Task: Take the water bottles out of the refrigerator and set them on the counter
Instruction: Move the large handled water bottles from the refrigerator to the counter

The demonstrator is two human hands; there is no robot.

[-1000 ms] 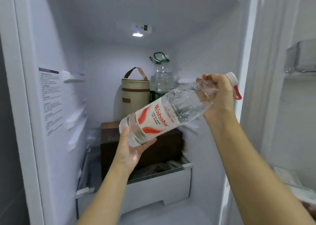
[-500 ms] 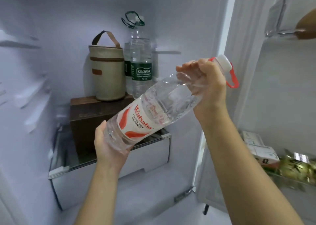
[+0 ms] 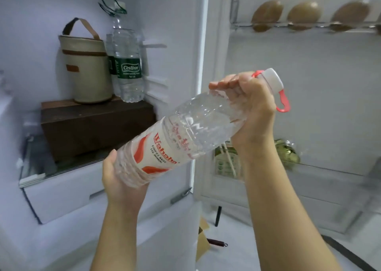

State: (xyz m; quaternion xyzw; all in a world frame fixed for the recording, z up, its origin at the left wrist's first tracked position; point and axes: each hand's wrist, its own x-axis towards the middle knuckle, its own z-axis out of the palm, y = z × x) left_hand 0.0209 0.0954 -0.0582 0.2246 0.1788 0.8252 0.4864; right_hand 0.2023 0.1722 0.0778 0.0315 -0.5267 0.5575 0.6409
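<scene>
A large clear water bottle [image 3: 185, 134] with a red and white label, a white cap and a red carry loop lies tilted in front of the open refrigerator [image 3: 177, 33]. My right hand [image 3: 251, 110] grips its neck just below the cap. My left hand [image 3: 121, 180] cups its base from underneath, fingers curled round it. Inside the refrigerator, two green-labelled water bottles [image 3: 127, 64] stand upright on a dark brown box [image 3: 97, 124], one behind the other.
A beige cylindrical bag [image 3: 86, 68] with a brown strap stands on the box beside the green-labelled bottles. The open door [image 3: 309, 85] at right holds brown eggs [image 3: 304, 13] in a top rack and jars [image 3: 286, 153] lower down. A white drawer [image 3: 68, 190] sits below the glass shelf.
The view has swung right and down, bringing the door shelves into sight. Both hands have carried the bottle out of the compartment toward the right and lower.
</scene>
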